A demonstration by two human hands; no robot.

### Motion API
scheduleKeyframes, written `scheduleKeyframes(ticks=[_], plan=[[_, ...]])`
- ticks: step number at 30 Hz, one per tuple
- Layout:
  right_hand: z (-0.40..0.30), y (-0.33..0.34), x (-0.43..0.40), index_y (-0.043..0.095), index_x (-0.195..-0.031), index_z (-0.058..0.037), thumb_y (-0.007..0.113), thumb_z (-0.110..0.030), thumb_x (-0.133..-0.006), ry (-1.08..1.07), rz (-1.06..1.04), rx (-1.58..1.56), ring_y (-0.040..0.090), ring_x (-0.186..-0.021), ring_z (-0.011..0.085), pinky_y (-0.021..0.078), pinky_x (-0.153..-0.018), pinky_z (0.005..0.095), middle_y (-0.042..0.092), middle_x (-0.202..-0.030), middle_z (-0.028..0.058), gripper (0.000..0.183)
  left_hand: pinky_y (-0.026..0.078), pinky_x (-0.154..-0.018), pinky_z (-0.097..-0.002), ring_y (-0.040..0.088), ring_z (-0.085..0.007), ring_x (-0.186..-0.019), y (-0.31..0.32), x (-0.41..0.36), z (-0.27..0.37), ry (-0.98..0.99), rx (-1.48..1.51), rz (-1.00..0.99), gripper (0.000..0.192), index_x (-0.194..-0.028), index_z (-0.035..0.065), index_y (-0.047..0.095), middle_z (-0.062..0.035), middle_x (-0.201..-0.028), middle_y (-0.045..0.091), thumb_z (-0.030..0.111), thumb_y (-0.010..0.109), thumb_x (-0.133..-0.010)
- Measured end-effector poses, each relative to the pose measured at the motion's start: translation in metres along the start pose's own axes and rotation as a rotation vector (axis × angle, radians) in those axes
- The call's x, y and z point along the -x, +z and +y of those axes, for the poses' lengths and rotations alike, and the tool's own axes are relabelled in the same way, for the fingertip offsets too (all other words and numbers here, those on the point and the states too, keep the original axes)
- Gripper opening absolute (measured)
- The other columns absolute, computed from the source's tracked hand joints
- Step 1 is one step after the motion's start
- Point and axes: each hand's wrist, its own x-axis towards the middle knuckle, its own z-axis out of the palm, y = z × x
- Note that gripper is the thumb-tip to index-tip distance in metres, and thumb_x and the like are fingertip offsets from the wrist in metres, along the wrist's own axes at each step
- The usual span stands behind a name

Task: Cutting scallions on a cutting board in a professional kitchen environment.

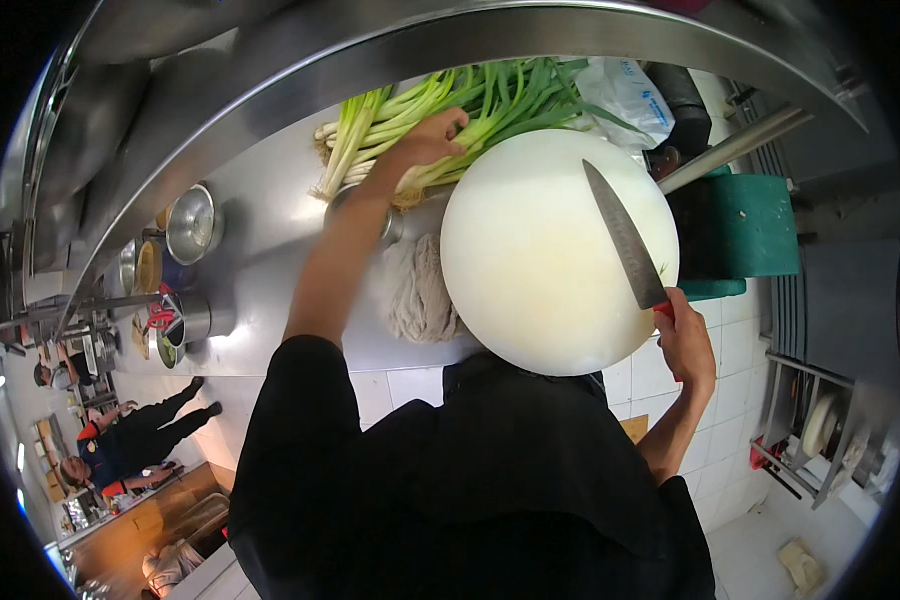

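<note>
My right hand [686, 341] grips the red handle of a chef's knife [621, 225]. Its broad blade lies over the right side of a round white cutting board [540, 255], tip pointing to the far edge. Beyond the board is a heap of long green onions [390, 135], white root ends to the left and green leaves to the right. My left hand [436, 139] is in among the stalks, fingers curled at them; whether it grips any is hidden. Left of the board, a bunched greyish cloth [424, 292] rests on the steel table [270, 202].
A metal shelf edge [420, 34] runs overhead. A metal bowl [193, 225] and a pot with red-handled scissors [187, 319] stand left. A plastic bag [626, 101] lies behind the board. Right is a green bin [754, 225]. Another person [120, 450] stands farther left.
</note>
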Motion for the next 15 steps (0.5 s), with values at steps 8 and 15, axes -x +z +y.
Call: scheduleKeyframes(ticks=[8,15], plan=[[-0.015,-0.004,0.002,0.055,-0.125,-0.0007,0.056,-0.007,-0.098,0.069,-0.026,-0.013,0.066,-0.081,0.0346,0.0518,-0.073,0.0431,0.069,-0.096,0.0233,0.029,0.050,-0.092,-0.0350,0.064,-0.0237,-0.103,-0.032,-0.009,-0.005,-0.048,-0.038,0.095,0.046,-0.132,0.0113,0.066,-0.0121,-0.128,0.065,0.036,0.068,-0.094],[-0.026,-0.006,0.010,0.056,-0.123,-0.0003,0.057,-0.010,-0.098,0.071,0.003,-0.016,0.068,-0.093,0.0447,0.0518,-0.081,0.0477,0.070,-0.103,0.0281,0.027,0.042,-0.109,-0.0407,0.052,-0.0353,-0.135,-0.048,-0.062,-0.033,-0.230,0.037,0.422,0.060,-0.142,-0.0013,0.052,-0.0217,-0.148,0.052,0.030,0.067,-0.093]])
